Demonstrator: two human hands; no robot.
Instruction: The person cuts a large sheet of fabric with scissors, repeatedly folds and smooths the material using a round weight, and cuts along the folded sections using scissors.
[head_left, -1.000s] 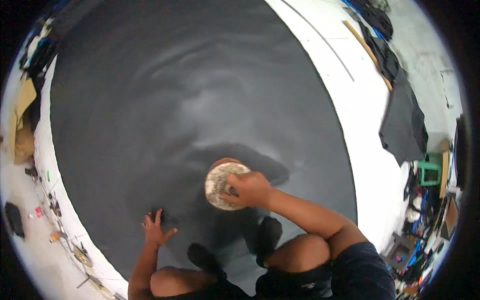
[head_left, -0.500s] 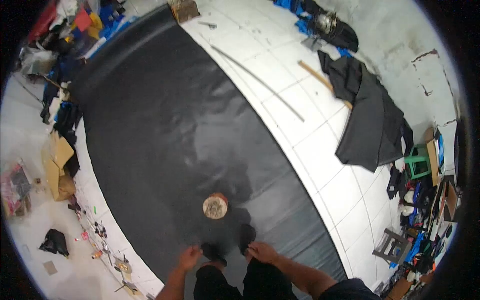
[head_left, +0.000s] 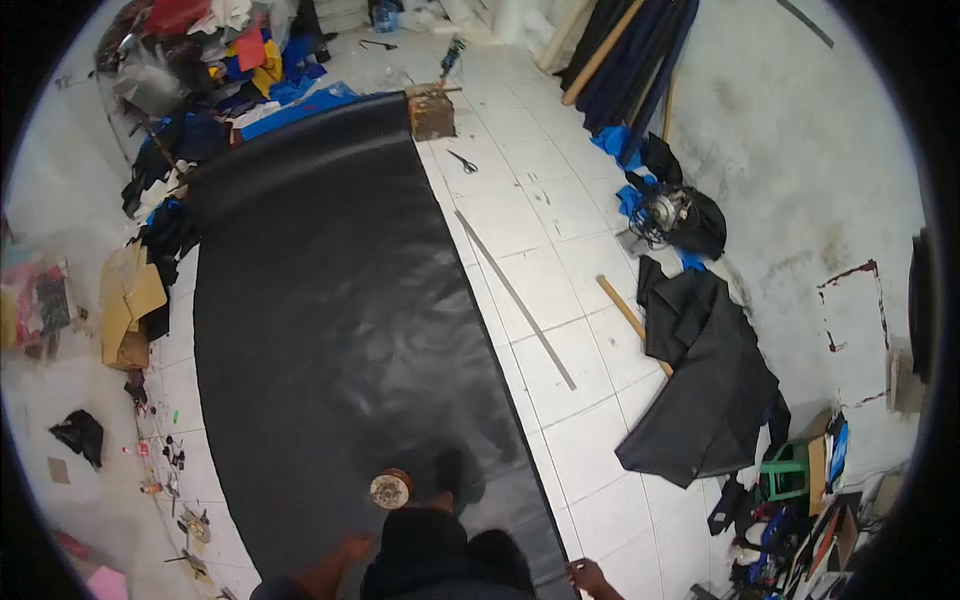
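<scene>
A long black sheet of smooth, leather-like material lies spread over the floor beneath me. My right hand is at the sheet's right edge near the bottom of the view, fingers pinched on that edge. Lower centre, my left hand is low over the sheet beside my leg; its fingers are small and blurred, so its grip is unclear. Just ahead of my knees a round block with a pale mottled top and reddish side rests on the material. The far end of the sheet runs into a roll.
Right of the sheet, on white tiles, lie a metal ruler, scissors, a wooden stick and crumpled black cloth. A brown block stands at the roll's end. A green stool and clutter line the right wall.
My hands have moved apart, the right one out to the sheet's right edge. My view has tilted up, showing more of the far floor. The round block now appears lower and further left.
</scene>
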